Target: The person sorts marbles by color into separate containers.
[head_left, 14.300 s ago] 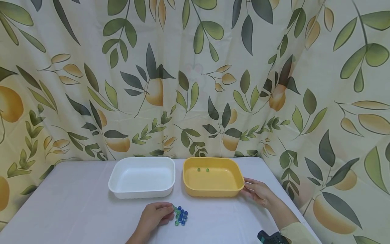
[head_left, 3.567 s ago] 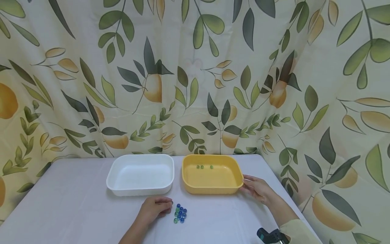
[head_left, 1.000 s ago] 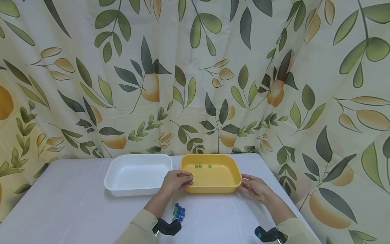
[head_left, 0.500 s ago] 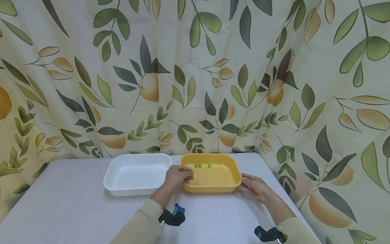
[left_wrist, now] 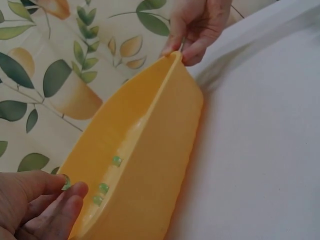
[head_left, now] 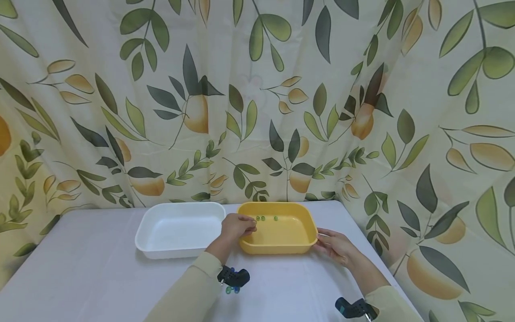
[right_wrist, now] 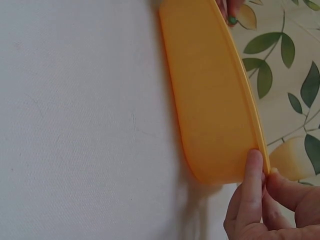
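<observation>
Over the left end of a yellow plastic tray [head_left: 281, 248], my left hand [head_left: 237, 227] pinches a green glass marble [left_wrist: 66, 182] between thumb and fingertips. Inside the tray lie three green marbles [left_wrist: 117, 161], two of them side by side and one apart. My right hand [head_left: 337, 248] grips the tray's right end, thumb at the rim [right_wrist: 269, 170] and fingers against the outer wall. A cluster of loose marbles [head_left: 229, 290] sits on the table, mostly hidden by my left wrist and its camera; a little green and blue shows.
To the left of the yellow tray stands a white tray [head_left: 161, 255], partly behind my left hand. Both are on a white-covered table [head_left: 100, 277]. A leaf-and-fruit patterned curtain [head_left: 257, 112] hangs directly behind. Black cameras [head_left: 235, 277] are strapped to my wrists.
Since 3.6 seconds ago, my left hand has moved from beside the marble cluster up to the yellow tray, and lately edged further in. A third green marble joined the tray's two earlier. Right hand stays.
</observation>
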Demonstrator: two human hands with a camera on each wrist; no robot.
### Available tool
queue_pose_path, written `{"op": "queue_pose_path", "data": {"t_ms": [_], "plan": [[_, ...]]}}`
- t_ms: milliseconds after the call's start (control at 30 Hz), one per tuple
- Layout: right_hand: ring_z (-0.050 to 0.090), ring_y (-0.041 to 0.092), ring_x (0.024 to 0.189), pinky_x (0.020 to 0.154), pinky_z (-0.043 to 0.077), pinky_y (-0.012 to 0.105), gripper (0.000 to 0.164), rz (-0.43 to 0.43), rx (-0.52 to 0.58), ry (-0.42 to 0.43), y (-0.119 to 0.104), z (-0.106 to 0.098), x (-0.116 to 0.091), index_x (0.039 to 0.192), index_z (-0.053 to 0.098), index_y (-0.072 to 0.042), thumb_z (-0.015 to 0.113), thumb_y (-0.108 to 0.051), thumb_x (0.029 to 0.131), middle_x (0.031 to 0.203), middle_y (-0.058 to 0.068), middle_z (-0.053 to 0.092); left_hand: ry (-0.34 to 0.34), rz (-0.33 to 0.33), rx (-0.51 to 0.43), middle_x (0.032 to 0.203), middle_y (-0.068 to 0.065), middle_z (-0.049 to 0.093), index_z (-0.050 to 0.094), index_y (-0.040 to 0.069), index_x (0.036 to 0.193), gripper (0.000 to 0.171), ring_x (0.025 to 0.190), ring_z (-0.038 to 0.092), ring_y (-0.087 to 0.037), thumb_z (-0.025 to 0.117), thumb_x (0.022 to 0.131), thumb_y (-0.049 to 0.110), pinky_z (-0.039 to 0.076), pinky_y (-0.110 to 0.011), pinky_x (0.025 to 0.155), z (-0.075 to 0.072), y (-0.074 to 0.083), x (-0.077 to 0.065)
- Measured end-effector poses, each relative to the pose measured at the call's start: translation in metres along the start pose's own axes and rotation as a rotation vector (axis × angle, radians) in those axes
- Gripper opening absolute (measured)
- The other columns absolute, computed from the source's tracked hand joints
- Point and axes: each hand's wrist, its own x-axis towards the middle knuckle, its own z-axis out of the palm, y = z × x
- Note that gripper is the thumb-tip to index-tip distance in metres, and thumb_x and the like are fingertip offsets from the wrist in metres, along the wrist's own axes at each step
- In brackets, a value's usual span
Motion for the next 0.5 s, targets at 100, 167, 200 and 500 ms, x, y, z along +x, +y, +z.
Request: {"op": "queue_pose_path", "data": {"t_ms": [100, 167, 200, 500], "plan": [[0.068, 0.015, 0.091, 0.087, 0.059, 0.028, 0.058, 0.001, 0.008, -0.012, -0.0002, 0.0001, 0.0, 0.151, 0.025, 0.007, 0.052, -0.005, 0.101, 0.112, 0.013, 0.062, 0.012, -0.008, -0.002, 0.082, -0.012, 0.075, 0.073, -0.004, 0.1, 0.017, 0.068, 0.072, -0.014, 0.074, 0.085, 0.004, 0.06, -0.021, 0.063, 0.0016, 0.0004, 0.0038], [0.068, 0.014, 0.091, 0.086, 0.059, 0.028, 0.058, 0.002, 0.011, -0.014, -0.0004, 0.0003, 0.0001, 0.151, 0.024, 0.007, 0.052, -0.005, 0.101, 0.111, 0.012, 0.062, 0.017, -0.018, -0.012, 0.081, -0.012, 0.074, 0.073, -0.004, 0.1, 0.018, 0.067, 0.071, -0.013, 0.074, 0.084, 0.004, 0.06, -0.02, 0.063, 0.0022, 0.0008, 0.0055], [0.068, 0.014, 0.091, 0.086, 0.059, 0.028, 0.058, 0.003, 0.012, -0.013, -0.0007, 0.0005, -0.0001, 0.151, 0.024, 0.007, 0.051, -0.005, 0.101, 0.111, 0.012, 0.063, 0.019, -0.022, -0.015, 0.081, -0.012, 0.074, 0.072, -0.004, 0.101, 0.018, 0.068, 0.071, -0.014, 0.073, 0.084, 0.003, 0.06, -0.02, 0.062, 0.0023, 0.001, 0.0061], [0.067, 0.015, 0.09, 0.086, 0.059, 0.028, 0.058, 0.0, 0.008, -0.003, 0.0001, 0.0007, 0.0006, 0.151, 0.025, 0.008, 0.051, -0.004, 0.101, 0.11, 0.013, 0.062, 0.018, -0.031, -0.021, 0.084, -0.012, 0.075, 0.072, -0.004, 0.105, 0.021, 0.077, 0.074, -0.02, 0.072, 0.085, 0.005, 0.06, -0.02, 0.064, 0.0019, 0.0007, 0.0048]]}}
